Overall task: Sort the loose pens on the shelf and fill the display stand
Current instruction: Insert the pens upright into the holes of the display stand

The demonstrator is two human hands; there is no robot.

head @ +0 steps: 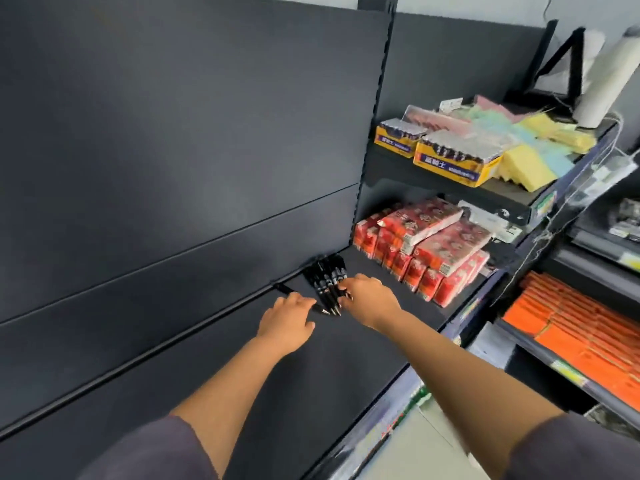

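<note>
1. The pens (325,280) lie in a loose black pile at the back edge of the shelf (346,358). A stray pen (286,289) lies just left of them along that edge. No display stand is in view.
2. The left hand (287,320) is low over the shelf, reaching for the pile's near end. The right hand (370,299) has bent fingers (349,285) with their tips on the pile. I cannot tell whether either hand actually holds a pen.
3. Raked together, round pens could roll to the front edge and drop.
4. Black on a dark shelf, the stray pen is easy to miss.
5. The right forearm passes near the red packs (415,251) stacked at the right end and could knock them.
6. This is shop racking: battery boxes (457,157) and coloured pads (533,161) sit on the shelf above, and orange packs (588,334) on the next rack.
</note>
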